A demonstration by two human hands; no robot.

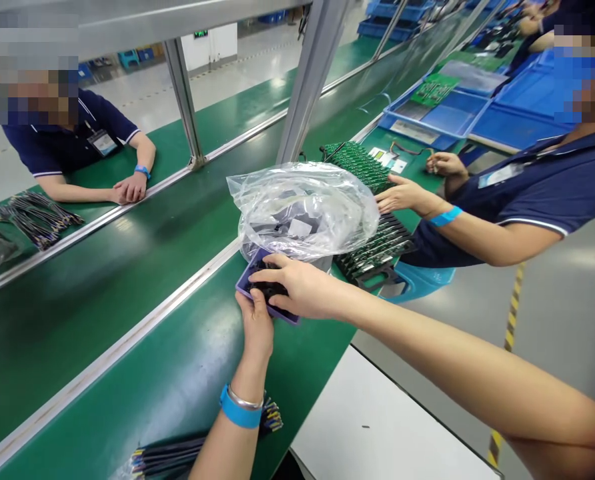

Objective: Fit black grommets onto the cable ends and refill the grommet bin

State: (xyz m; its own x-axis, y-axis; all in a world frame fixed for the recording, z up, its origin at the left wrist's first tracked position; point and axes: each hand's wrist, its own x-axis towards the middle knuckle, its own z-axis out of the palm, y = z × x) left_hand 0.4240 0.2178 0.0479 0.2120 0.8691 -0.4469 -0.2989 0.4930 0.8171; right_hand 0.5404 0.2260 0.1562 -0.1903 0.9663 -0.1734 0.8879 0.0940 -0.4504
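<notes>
A small purple box (242, 280) with black parts (267, 288) inside is tilted above the green bench. My left hand (256, 323) grips its near edge, thumb over the rim. From the right, my right hand (297, 287) reaches into the box, its fingers curved round the black parts; the fingertips are partly hidden. Just behind the box lies a large clear plastic bag (317, 207) with grey and white contents. A bundle of black cables (172, 457) with coloured ends rests on the bench, partly behind my left forearm.
On the right, a co-worker's hand (402, 195) is beside the bag and racks of green circuit boards (360, 167). Blue trays (437, 113) stand farther back. Across the metal-framed divider (312, 73), another person rests their hands (132, 188) near more cables (40, 217).
</notes>
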